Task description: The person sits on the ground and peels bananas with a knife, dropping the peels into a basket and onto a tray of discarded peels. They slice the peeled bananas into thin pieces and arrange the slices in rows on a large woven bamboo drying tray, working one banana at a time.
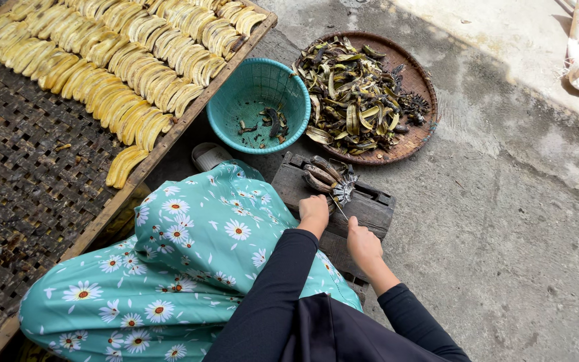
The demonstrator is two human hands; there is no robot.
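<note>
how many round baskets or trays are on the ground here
2: a teal plastic basket beside the drying rack, and a brown woven tray of dark peels right of it. None appear hidden.

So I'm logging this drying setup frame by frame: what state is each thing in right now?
Left hand: closed on the dark banana bunch.
Right hand: closed around a thin blade; grip unclear.
Wooden block: flat, bunch resting on it.
Teal basket: upright, a few peel scraps inside.
Round tray: heaped with peels.
Woven rack: partly covered with rows of peeled bananas.
</note>
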